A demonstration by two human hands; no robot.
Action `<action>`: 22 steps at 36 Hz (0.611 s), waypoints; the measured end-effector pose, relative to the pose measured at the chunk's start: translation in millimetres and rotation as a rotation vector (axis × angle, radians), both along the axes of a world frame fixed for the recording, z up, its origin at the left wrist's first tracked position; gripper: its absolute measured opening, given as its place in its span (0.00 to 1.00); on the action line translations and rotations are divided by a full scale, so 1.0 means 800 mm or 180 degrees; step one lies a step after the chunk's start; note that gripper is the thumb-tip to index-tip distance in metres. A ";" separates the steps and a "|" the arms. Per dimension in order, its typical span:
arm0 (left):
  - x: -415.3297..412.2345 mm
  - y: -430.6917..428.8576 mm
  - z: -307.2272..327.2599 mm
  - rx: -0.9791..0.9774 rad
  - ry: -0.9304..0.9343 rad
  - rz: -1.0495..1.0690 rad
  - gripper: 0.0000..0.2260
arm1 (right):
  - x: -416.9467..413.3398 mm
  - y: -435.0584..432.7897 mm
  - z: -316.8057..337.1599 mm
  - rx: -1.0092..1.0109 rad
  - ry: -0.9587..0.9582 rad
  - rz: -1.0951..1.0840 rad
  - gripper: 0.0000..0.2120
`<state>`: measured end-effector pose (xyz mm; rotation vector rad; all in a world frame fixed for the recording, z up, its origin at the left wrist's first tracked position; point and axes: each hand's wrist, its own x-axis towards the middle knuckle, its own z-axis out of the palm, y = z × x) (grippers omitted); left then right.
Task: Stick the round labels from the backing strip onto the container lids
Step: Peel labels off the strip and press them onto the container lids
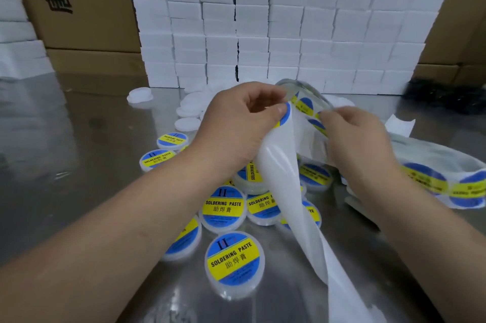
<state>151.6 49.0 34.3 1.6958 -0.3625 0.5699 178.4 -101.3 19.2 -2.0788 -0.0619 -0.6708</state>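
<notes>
Backing strip (289, 204) runs toward camera, left grip (242, 117) pinching round label (285, 113), right grip (352, 136) pinching strip.

Labelled lids (234, 259): each carries a round label (223, 208) that is blue, crossed by a yellow band with black lettering, "SOLDERING PASTE" over Chinese characters. A dark "II" mark sits in the upper blue field. A translucent white rim shows around each label.

Labels on the strip at right (426, 182): same blue and yellow pattern.

Backing strip (278, 165): plain glossy white.

Unlabelled lids (187, 123): plain white.

Desk (79, 125): grey metal with dull reflections.

Stacked boxes (286, 25): plain white, with dark gaps between some columns.

Cartons (79, 2): brown cardboard with black printed characters.

Heap at far right (444, 98): black and blurred.
</notes>
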 end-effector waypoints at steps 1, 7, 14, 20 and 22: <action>0.000 0.000 0.001 -0.0041 -0.0017 0.0061 0.09 | -0.004 0.000 0.001 0.0057 -0.0245 -0.0039 0.18; 0.001 0.003 0.002 -0.0373 -0.0122 0.0119 0.10 | -0.019 0.018 0.006 0.1022 0.0608 0.1106 0.30; -0.013 -0.014 -0.007 0.0306 -0.0100 -0.0446 0.13 | -0.013 0.012 0.010 0.1993 0.1626 0.1736 0.30; -0.019 -0.018 -0.002 -0.0214 0.0365 -0.0929 0.16 | -0.019 0.011 0.009 0.2464 0.1647 0.2177 0.05; -0.014 -0.016 0.007 -0.0626 0.0534 -0.0995 0.16 | -0.014 0.015 0.005 0.2216 0.1313 0.1815 0.04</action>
